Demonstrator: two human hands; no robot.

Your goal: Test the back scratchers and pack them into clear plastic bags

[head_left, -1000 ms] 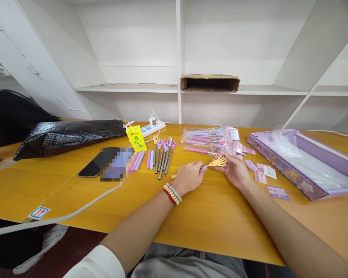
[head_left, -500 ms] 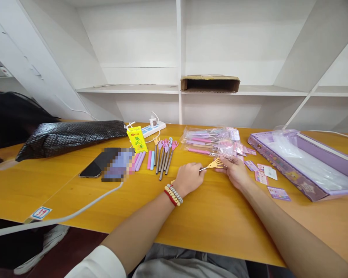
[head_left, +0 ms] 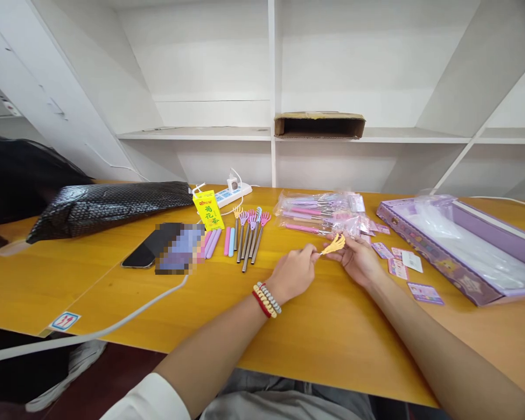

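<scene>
A back scratcher (head_left: 333, 244) with a yellow claw-shaped head is held between my two hands above the table. My left hand (head_left: 294, 271) is closed round its handle, which is mostly hidden by the fingers. At the head end, my right hand (head_left: 362, 259) has its fingers closed against the yellow claw; some fingertips are hidden behind it. Just beyond my hands lie several back scratchers in clear bags (head_left: 308, 211). Left of them, loose back scratchers (head_left: 248, 236) with metal rods and coloured claws lie side by side, next to pink, purple and blue handle sleeves (head_left: 228, 241).
At right are small printed cards (head_left: 425, 293) and a purple display box (head_left: 468, 283) with clear plastic inside. Phones (head_left: 142, 251), a yellow drink carton (head_left: 209, 211), a power strip (head_left: 234, 193) and a black bubble-wrap package (head_left: 109, 207) occupy the left. A white cable (head_left: 126, 318) crosses the front left.
Both hands have shifted slightly right with the back scratcher. Its yellow head has turned and now tilts more upward. The view has moved a little.
</scene>
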